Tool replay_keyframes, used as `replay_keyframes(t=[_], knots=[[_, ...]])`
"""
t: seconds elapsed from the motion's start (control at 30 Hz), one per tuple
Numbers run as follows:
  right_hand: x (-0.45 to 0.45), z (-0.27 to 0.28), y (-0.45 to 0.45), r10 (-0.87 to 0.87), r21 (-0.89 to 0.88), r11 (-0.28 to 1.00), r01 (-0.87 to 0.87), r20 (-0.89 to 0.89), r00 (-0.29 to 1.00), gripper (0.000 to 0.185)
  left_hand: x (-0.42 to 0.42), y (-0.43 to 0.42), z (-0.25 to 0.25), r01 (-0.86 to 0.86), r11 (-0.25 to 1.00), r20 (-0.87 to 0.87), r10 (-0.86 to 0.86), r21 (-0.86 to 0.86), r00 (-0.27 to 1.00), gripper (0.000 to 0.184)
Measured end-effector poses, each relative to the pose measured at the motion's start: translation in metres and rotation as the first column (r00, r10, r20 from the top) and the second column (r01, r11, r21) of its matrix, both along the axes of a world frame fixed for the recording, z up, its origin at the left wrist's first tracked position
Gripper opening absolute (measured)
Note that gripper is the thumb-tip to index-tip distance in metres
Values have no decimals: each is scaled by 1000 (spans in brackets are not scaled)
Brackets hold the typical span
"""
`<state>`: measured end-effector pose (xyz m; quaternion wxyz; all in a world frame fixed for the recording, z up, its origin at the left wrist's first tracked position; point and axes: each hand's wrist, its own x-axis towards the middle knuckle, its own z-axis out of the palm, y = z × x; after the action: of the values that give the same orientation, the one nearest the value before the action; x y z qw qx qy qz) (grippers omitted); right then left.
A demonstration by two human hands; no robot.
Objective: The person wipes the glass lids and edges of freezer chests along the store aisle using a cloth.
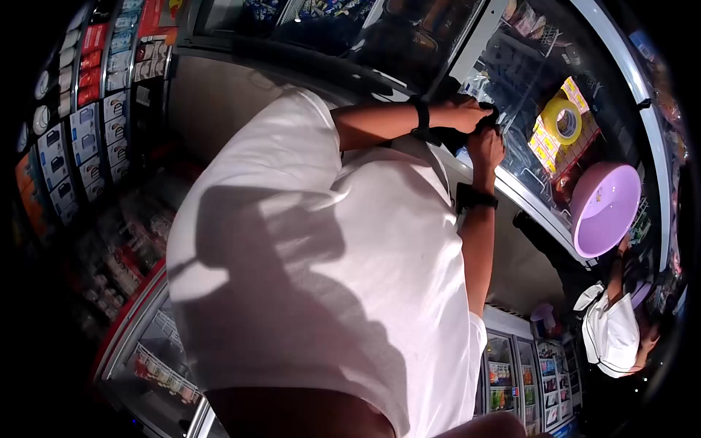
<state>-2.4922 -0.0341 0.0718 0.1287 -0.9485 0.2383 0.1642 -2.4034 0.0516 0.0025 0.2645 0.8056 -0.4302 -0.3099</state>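
Both of my hands meet at the near edge of a glass-topped freezer (517, 191). My left hand (464, 115) reaches in with its fingers curled around a small black thing (492, 114), whose kind I cannot make out. Just beside it, my right hand (487, 147) is closed against the same dark thing, knuckles up. Black bands circle both wrists. A yellow roll of tape (564, 122) lies on a yellow and red checked packet (544, 146) over the glass, to the right of my hands. Further along stands a purple basin (606, 208).
Another freezer section (409, 44) stretches along the top. Shelves of boxed goods (80, 139) stand at left, above a red-edged glass-topped freezer (150, 321). At lower right are upright glass-door fridges (504, 372) and another person in a white top (612, 332).
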Motion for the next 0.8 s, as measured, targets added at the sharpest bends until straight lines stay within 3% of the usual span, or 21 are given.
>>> replay_keyframes(t=[0.03, 0.1, 0.13, 0.17, 0.23, 0.3, 0.33, 0.37, 0.43, 0.47, 0.53, 0.57, 0.7, 0.77, 0.8], knots=[[-1, 0, -1, 10, 1, 1000, -10, -10, 1000, 42, -1, -9, -11, 35, 999, 74, -35, -7, 997, 67], [4, 6, -1, 57, -126, 990, -55, 8, 998, 44, 11, -5, 48, 46, 998, 186, -53, 39, 981, 55], [10, 9, -6, 34, -102, 994, -40, -62, 998, 43, 12, -13, 49, 30, 1000, 236, -30, 5, 971, 49], [12, 2, -10, 53, -220, 974, -58, -28, 998, 44, 16, -29, 11, 46, 994, 379, -4, -100, 925, 45], [26, -6, -25, 38, -251, 967, -52, -60, 997, 45, 29, -47, 7, -1, 991, 456, 62, -131, 888, 42], [32, -14, -35, 38, -286, 957, -38, -6, 999, 41, 43, -63, 0, -23, 993, 368, 66, -120, 927, 40], [31, -10, -33, 13, -240, 971, -16, -16, 1000, 41, 47, -56, 28, -9, 998, 315, 27, -58, 949, 36], [31, -2, -29, -19, -195, 981, 15, -21, 1000, 42, 49, -92, -56, -46, 997, 273, 60, -58, 960, 35], [15, -2, -19, -36, -199, 980, 19, -83, 996, 44, 46, -46, 30, 1, 1000, 96, -3, 16, 995, 36], [-3, -1, -10, -8, -223, 975, -2, -44, 999, 43, 36, -28, 47, 23, 999, 9, -22, -22, 1000, 42], [-41, -9, -4, 39, -249, 968, -36, 6, 999, 41, 5, -21, 24, 87, 994, 4, -88, 64, 996, 62], [-55, -14, -4, 45, -245, 969, -38, 25, 999, 40, -4, -15, 19, 140, 987, -85, -133, 84, 987, 66], [-91, 3, -1, 35, -148, 988, -46, -78, 996, 35, -34, -17, 28, 275, 950, -71, -267, 146, 961, 66], [-100, 3, -2, -30, -106, 994, 16, -132, 991, 40, -46, -26, 28, 338, 923, -97, -325, 185, 941, 80], [-103, 2, 0, -44, -112, 993, 40, -41, 998, 40, -50, -24, 27, 313, 933, -93, -301, 175, 949, 81]])
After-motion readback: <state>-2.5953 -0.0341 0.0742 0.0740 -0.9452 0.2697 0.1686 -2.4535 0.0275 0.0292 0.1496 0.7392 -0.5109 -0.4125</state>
